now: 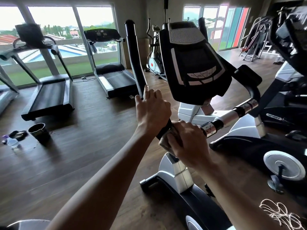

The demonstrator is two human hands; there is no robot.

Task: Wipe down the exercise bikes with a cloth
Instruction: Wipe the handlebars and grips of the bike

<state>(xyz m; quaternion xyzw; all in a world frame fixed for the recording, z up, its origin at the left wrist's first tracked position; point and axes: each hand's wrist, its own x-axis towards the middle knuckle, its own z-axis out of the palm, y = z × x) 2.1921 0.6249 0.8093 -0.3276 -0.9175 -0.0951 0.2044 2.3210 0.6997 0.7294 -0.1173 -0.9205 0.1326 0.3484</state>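
Nearest, the right hand (187, 143) presses a bunched cloth (167, 141) around the exercise bike (191, 176) handlebar (137, 63); just above, the left hand (152, 110) seemingly curls round that bar, below the console (196, 63). Treadmills (114, 75) stand beyond.

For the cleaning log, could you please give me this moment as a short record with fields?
place: gym with wooden floor
left hand: grips the bike's black handlebar
right hand: fingers hold the cloth around the handlebar, next to the chrome sensor
console: dark, above the hands
floor, left: black bucket, water bottle
background: two treadmills by the windows
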